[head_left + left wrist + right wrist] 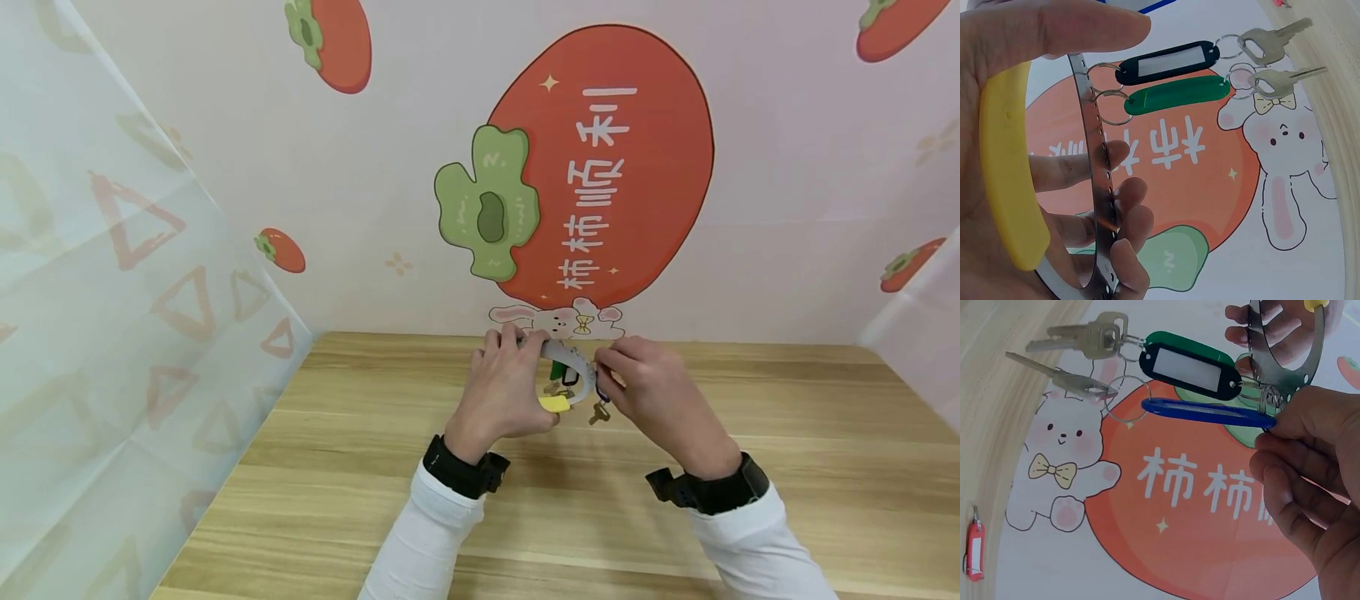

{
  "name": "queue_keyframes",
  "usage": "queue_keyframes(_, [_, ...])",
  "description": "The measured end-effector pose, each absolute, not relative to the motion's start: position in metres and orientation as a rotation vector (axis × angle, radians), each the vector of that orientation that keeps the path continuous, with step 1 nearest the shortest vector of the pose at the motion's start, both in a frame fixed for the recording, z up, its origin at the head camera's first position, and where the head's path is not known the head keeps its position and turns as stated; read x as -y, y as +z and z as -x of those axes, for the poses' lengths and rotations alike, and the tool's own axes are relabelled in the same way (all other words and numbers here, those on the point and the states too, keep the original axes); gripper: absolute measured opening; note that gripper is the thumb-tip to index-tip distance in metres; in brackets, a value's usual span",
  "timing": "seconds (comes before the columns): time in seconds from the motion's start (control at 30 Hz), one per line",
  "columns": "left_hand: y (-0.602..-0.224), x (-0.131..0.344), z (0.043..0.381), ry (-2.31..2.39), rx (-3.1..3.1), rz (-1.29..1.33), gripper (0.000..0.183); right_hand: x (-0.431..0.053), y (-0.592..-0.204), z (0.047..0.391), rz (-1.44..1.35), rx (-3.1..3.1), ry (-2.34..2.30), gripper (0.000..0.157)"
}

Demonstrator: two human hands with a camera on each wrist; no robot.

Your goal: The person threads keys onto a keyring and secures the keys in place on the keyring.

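Pinching, the right hand [660, 396] held a slim blue plastic key tag [1207, 414]; the left hand [497, 392] gripped a yellow-handled metal loop [1013, 169].

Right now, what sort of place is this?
Perhaps a decorated work booth: a wood-grained table, a backdrop printed with a big cartoon fruit, and a triangle-patterned sheet along the left.
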State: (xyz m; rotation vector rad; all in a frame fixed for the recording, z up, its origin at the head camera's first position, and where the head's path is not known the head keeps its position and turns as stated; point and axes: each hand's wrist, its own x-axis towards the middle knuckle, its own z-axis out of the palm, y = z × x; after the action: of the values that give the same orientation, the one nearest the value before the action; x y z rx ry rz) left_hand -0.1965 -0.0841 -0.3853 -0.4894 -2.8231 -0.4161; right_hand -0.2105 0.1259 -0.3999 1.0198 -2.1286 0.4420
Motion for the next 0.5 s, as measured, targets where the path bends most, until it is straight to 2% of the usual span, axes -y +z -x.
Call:
queue_keyframes(0.23, [-0.3841, 0.0861, 0.1972, -0.468, 2.819, 0.48, 0.087, -0.1239, -0.399, 0.2096, -0.977, 2.119, 0.511, 0.019])
queue_keyframes(0.5, [-0.383, 0.0883, 0.1976, -0.516, 2.812, 0.475, 0.086, -0.1266, -0.4011, 0.212, -0.813, 2.243, 0.94, 0.015])
